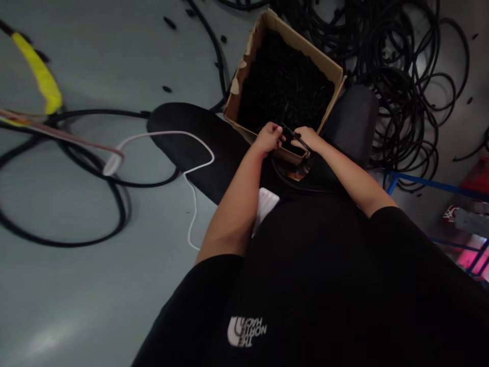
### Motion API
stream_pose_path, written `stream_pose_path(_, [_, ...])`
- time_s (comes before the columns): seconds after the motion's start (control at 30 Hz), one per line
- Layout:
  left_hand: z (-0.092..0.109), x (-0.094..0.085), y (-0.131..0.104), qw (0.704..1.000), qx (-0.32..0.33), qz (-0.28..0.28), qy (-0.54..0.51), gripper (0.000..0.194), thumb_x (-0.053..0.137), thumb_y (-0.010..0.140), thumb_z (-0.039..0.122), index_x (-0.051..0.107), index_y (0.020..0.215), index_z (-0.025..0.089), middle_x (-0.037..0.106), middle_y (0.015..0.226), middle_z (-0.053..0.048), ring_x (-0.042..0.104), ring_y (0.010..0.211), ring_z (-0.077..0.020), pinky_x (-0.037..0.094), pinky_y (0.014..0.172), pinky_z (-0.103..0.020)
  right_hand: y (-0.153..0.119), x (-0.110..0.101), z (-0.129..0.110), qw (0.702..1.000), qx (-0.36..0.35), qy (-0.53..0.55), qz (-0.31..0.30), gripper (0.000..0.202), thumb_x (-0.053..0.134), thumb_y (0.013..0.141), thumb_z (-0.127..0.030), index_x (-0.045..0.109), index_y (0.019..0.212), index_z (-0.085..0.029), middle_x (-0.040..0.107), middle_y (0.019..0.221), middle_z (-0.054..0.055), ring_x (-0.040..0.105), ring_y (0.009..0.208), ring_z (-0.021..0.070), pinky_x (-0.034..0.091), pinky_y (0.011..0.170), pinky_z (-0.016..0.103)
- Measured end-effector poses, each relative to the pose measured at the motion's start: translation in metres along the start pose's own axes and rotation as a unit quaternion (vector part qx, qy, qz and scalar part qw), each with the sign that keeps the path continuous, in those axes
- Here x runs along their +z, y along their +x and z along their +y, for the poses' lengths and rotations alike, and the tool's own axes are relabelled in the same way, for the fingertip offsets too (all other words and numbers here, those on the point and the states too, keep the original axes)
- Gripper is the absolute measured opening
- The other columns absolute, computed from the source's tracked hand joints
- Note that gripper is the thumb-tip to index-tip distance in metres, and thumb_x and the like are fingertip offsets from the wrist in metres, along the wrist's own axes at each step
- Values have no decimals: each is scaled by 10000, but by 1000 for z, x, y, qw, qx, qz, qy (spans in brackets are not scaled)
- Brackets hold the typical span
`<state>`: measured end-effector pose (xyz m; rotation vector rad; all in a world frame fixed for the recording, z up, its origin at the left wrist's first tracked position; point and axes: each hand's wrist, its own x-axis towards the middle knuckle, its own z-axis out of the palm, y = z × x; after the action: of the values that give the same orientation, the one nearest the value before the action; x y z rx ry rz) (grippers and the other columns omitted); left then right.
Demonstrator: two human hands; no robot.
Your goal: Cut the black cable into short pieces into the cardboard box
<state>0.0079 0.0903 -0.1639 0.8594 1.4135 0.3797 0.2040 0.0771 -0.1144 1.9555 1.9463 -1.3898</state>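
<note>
My left hand (270,138) is closed, with thumb and fingertips pinched together over the near edge of the cardboard box (305,42). Whatever sits in that pinch is too small and dark to make out. Close beside it, my right hand (307,138) is closed around a slender black item (303,145) that slants toward the left fingertips; whether it is a tool or a length of tube, I cannot tell. The box stands between my legs, holding many short black pieces (282,76). Below the hands, a black cable (284,182) curves across my lap.
Tangled black cable coils (397,97) lie on the floor right of the box. A larger cable loop (72,243) and a yellow strip (40,74) are at left. A white cord (194,204) crosses my leg to a white device (266,203). A blue frame (439,184) stands right.
</note>
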Motion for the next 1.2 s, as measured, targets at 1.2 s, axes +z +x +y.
stream_pose_path(1.2, [26, -16, -7, 920, 81, 160, -349, 285, 958, 1103, 408, 697, 1122, 294, 786, 867, 41, 757, 735, -109, 572, 623, -159, -87, 26, -49, 913, 66, 360, -181, 136, 771, 1076, -62, 740, 1029, -186, 713, 720, -44, 714, 642, 141, 520, 571, 184])
